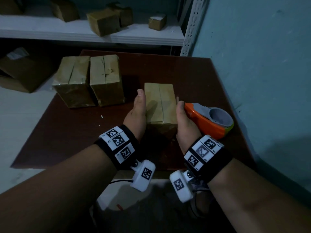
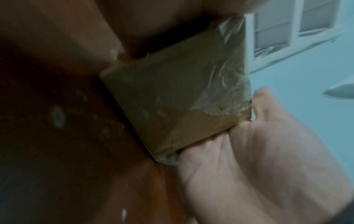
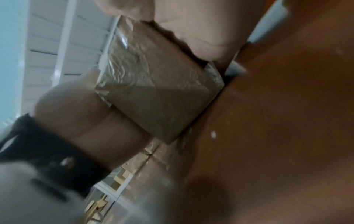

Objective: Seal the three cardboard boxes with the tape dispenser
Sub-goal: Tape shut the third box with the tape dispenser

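A small cardboard box (image 1: pixel 159 103) (image 2: pixel 172 98) (image 3: pixel 159 94) stands mid-table, its top seam running away from me. My left hand (image 1: pixel 138 111) (image 2: pixel 162 22) (image 3: pixel 86 113) lies flat against its left side, thumb pointing forward. On the opposite side my right hand (image 1: pixel 183 120) (image 2: pixel 258 166) (image 3: pixel 191 30) presses, thumb at the top edge. Crinkled clear tape (image 2: pixel 229 75) covers the box's near end. The orange tape dispenser (image 1: pixel 208 120) lies on the table just right of my right hand, untouched. Two more boxes (image 1: pixel 72 81) (image 1: pixel 105 78) stand side by side at the back left.
The dark red-brown table (image 1: pixel 185 73) ends close behind my wrists. A teal wall (image 1: pixel 252 64) runs along its right side. A white shelf (image 1: pixel 143 36) behind it carries several cardboard boxes. More cartons (image 1: pixel 20 69) sit on the floor to the left.
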Available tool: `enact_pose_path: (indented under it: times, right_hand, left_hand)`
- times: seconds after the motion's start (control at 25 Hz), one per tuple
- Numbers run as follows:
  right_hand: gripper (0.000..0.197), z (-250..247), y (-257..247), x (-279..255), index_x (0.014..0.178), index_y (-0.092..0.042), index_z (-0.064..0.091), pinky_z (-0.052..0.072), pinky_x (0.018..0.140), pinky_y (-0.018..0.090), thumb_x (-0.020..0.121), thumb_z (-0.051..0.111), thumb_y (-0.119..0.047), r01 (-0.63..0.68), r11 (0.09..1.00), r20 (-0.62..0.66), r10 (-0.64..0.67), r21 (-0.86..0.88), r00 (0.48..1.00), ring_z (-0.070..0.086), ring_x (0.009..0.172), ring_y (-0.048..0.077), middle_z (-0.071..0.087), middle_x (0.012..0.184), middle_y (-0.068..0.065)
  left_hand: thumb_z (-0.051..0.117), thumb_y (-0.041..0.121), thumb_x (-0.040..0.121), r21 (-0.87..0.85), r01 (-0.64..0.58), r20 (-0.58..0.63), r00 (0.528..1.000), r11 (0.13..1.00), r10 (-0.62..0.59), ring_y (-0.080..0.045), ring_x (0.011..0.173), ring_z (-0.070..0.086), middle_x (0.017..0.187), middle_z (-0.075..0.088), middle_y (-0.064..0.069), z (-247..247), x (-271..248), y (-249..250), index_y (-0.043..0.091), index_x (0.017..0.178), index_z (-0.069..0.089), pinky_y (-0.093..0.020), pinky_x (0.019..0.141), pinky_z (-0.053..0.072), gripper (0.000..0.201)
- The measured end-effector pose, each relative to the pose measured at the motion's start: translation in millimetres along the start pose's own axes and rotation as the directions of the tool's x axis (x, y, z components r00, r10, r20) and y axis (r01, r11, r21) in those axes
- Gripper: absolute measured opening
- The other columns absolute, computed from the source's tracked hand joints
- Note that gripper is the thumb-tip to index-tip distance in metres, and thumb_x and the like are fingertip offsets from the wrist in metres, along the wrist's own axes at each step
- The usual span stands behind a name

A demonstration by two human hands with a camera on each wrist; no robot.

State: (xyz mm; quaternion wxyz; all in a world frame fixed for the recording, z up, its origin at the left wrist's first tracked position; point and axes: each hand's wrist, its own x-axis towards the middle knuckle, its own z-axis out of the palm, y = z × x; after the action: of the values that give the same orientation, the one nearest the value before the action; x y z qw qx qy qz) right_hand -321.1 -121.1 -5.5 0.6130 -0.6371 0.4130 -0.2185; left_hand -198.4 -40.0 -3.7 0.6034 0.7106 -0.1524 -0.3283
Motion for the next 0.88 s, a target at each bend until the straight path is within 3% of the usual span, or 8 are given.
enact_pose_path:
  times: [0.08, 0.16, 0.24, 0.36, 0.48, 0.6, 0.76, 0.88]
  right_hand:
    - [0.101, -3.6, -2.0, 0.2, 0.163, -0.027, 0.033, 0.027, 0.126, 0.036, 0.084, 0.039, -0.089, 0.024, 1.000, 0.018, -0.024, -0.006, 1.000, 0.035, 0.154, 0.016, 0.037, 0.167, -0.003]
    - [0.088, -10.5, -6.1, -0.2, 0.165, -0.039, 0.020, 0.028, 0.120, 0.033, 0.091, 0.043, -0.082, -0.010, 1.000, 0.049, 0.010, -0.014, 0.999, 0.035, 0.153, 0.017, 0.033, 0.169, -0.007]
    - [0.084, -18.5, -5.3, -0.3, 0.161, -0.052, 0.022, 0.037, 0.117, 0.041, 0.088, 0.060, -0.072, -0.042, 0.999, 0.085, 0.040, 0.021, 0.996, 0.048, 0.142, 0.018, 0.040, 0.164, -0.010]
    - [0.078, -20.1, -0.5, -3.2, 0.159, -0.043, 0.031, 0.054, 0.102, 0.042, 0.092, 0.071, -0.044, -0.019, 1.000, 0.085, 0.019, 0.001, 0.996, 0.060, 0.120, 0.013, 0.053, 0.140, -0.014]
    - [0.067, -16.0, 3.7, -4.3, 0.148, -0.039, 0.040, 0.054, 0.087, 0.032, 0.091, 0.075, -0.039, 0.053, 0.994, -0.007, -0.054, -0.098, 0.999, 0.059, 0.112, 0.006, 0.051, 0.122, -0.022]
    - [0.054, -14.6, 5.1, -1.6, 0.129, -0.037, 0.053, 0.055, 0.088, 0.031, 0.084, 0.080, -0.049, 0.127, 0.979, -0.105, -0.144, -0.160, 0.984, 0.062, 0.112, 0.006, 0.061, 0.123, -0.014]
    - [0.041, -15.6, 4.1, 2.5, 0.118, -0.038, 0.064, 0.057, 0.098, 0.041, 0.085, 0.072, -0.061, 0.115, 0.981, -0.128, -0.136, -0.156, 0.982, 0.067, 0.109, 0.006, 0.069, 0.118, -0.012]
    - [0.051, -15.1, 0.4, 3.3, 0.135, -0.035, 0.062, 0.055, 0.105, 0.044, 0.089, 0.069, -0.055, 0.107, 0.989, -0.062, -0.113, -0.102, 0.992, 0.064, 0.122, 0.007, 0.068, 0.133, -0.010]
  left_hand:
    - [0.037, 0.112, 0.053, -0.046, 0.031, 0.018, 0.999, 0.998, -0.030, -0.027, 0.137, 0.054, 0.153, 0.055, 0.004, -6.1, 3.7, -0.9, 0.053, 0.145, 0.049, -0.057, 0.116, 0.040, 0.110]
    - [0.054, 0.103, 0.062, -0.075, 0.044, 0.011, 0.999, 0.996, -0.043, -0.024, 0.133, 0.057, 0.148, 0.058, 0.006, -14.9, -0.9, 6.3, 0.048, 0.146, 0.052, -0.055, 0.113, 0.043, 0.101]
    - [0.073, 0.070, 0.082, -0.100, 0.007, 0.011, 1.000, 0.995, -0.006, -0.019, 0.122, 0.064, 0.138, 0.062, 0.007, -23.5, -8.3, 11.6, 0.040, 0.144, 0.056, -0.047, 0.102, 0.054, 0.071]
    - [0.085, 0.039, 0.068, -0.149, 0.023, 0.103, 0.995, 0.989, -0.007, -0.025, 0.119, 0.067, 0.135, 0.065, 0.004, -33.0, -12.8, 5.2, 0.039, 0.133, 0.064, -0.050, 0.094, 0.060, 0.069]
    - [0.089, 0.030, 0.052, -0.104, -0.036, 0.163, 0.985, 0.994, 0.052, -0.022, 0.124, 0.065, 0.134, 0.066, 0.004, -32.4, -14.7, -3.4, 0.036, 0.137, 0.058, -0.053, 0.102, 0.056, 0.091]
    - [0.091, 0.023, 0.054, 0.017, -0.143, 0.178, 0.974, 0.990, 0.137, -0.012, 0.128, 0.059, 0.136, 0.059, 0.012, -32.2, -14.6, -7.7, 0.036, 0.146, 0.047, -0.046, 0.106, 0.054, 0.103]
    - [0.090, 0.012, 0.076, 0.080, -0.183, 0.132, 0.976, 0.980, 0.171, -0.004, 0.124, 0.060, 0.133, 0.059, 0.018, -35.8, -9.1, -10.1, 0.030, 0.147, 0.048, -0.037, 0.101, 0.057, 0.084]
    - [0.085, 0.023, 0.086, 0.161, -0.220, 0.061, 0.975, 0.962, 0.213, -0.009, 0.120, 0.064, 0.133, 0.064, 0.012, -34.8, -4.0, -10.5, 0.030, 0.142, 0.054, -0.036, 0.095, 0.060, 0.065]
